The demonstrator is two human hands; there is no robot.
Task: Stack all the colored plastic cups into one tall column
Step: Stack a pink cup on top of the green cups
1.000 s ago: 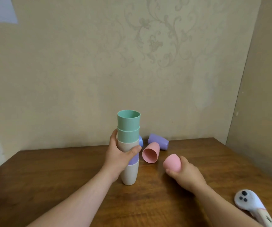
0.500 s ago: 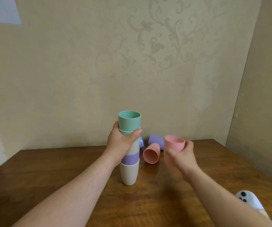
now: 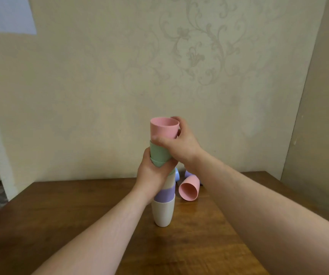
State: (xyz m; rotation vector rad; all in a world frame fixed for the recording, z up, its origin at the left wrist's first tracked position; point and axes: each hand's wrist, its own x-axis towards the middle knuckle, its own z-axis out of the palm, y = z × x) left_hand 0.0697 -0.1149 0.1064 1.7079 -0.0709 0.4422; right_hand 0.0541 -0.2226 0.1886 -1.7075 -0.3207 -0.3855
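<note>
Right hand (image 3: 181, 144) now grips pink plastic cup (image 3: 164, 130), risen from beside tall nested cup column (image 3: 163, 195) to seat atop it. Left hand (image 3: 152, 171) clasps column mid-height. Second pink plastic cup (image 3: 188, 190) lies tipped just right of column, unstacked.

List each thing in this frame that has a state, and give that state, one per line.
Pink cup: upright, mouth up, held at the stack's top.
Cup stack: upright on the table.
Second pink cup: on its side, mouth toward the camera.
Purple cups: behind, mostly hidden; pose unclear.
Right hand: gripping the pink cup.
Left hand: wrapped around the stack.
</note>
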